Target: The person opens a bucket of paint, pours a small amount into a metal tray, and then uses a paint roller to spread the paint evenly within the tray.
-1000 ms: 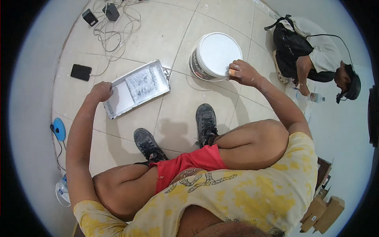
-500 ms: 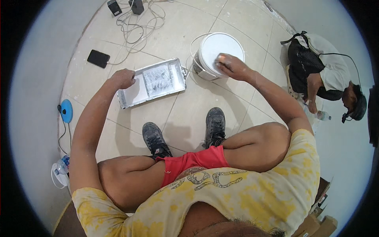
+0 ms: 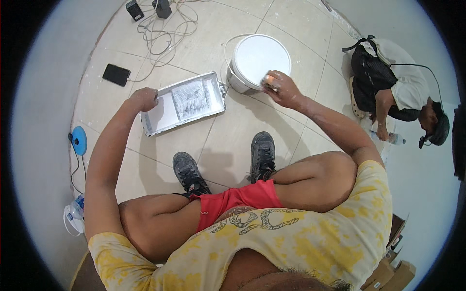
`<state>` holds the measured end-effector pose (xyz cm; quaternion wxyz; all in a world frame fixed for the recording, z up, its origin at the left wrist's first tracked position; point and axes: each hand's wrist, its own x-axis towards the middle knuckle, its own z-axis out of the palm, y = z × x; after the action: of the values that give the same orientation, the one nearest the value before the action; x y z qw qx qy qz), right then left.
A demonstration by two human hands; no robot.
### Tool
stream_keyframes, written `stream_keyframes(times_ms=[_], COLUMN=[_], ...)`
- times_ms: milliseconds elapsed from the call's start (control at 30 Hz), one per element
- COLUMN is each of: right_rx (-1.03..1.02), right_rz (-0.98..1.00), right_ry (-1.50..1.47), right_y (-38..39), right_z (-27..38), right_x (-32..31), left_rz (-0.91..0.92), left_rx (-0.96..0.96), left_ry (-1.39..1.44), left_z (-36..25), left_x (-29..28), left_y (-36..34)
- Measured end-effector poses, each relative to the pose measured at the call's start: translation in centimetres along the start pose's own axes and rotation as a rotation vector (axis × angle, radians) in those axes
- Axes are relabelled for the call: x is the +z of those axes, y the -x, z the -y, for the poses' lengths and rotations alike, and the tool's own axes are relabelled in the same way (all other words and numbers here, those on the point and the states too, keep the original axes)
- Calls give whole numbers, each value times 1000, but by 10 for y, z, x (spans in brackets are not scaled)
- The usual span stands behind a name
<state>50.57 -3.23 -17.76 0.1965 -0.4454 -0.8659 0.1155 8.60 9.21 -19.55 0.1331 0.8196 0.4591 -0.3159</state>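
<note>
A white paint tray (image 3: 196, 99) lies on the floor ahead of me, slightly left, with white paint in its left well and streaked over its ribbed part. My left hand (image 3: 144, 99) is closed at the tray's far left corner, its fingers curled at the rim. To the tray's right stands a white bucket (image 3: 259, 58) with a pale lid and a wire handle (image 3: 226, 56). At the lid's near right edge is my right hand (image 3: 283, 89), fingers curled inward; what they hold, if anything, I cannot make out.
A black phone (image 3: 116, 74) on a cable and tangled cords (image 3: 170, 39) lie at the far left. A blue disc (image 3: 79, 140) and a bottle (image 3: 76, 207) sit by the left wall. At right, another person (image 3: 400, 82) crouches near a plastic bottle (image 3: 397, 139).
My right hand has slid off the lid's top toward its near right edge. The bucket has shifted slightly left and away. My left hand stays by the tray's corner.
</note>
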Motion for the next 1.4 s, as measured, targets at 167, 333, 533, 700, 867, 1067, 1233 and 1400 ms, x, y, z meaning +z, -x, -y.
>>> stream_keyframes(times_ms=[167, 333, 533, 700, 867, 1067, 1233, 1400], right_rx=[86, -95, -211, -82, 248, 638, 893, 708], right_rz=[70, 7, 33, 312, 56, -176, 111, 112], right_ry=[-128, 150, 245, 110, -158, 8, -227, 206], right_y=[-25, 13, 3, -18, -25, -42, -46, -54], right_z=[-7, -33, -41, -32, -59, -91, -85, -77], right_x=[0, -24, -26, -44, -45, -32, -48, -53], left_rz=[-28, 4, 28, 30, 14, -15, 1, 24], left_rx=[58, 72, 24, -4, 31, 73, 30, 34], left_ry=[-23, -24, -27, -18, 5, -28, 6, -48], left_z=[0, -9, 3, 5, 0, -9, -5, 0], left_x=[9, 4, 13, 11, 16, 8, 8, 13], left_y=[-8, -1, 2, 2, 1, -3, -2, -3])
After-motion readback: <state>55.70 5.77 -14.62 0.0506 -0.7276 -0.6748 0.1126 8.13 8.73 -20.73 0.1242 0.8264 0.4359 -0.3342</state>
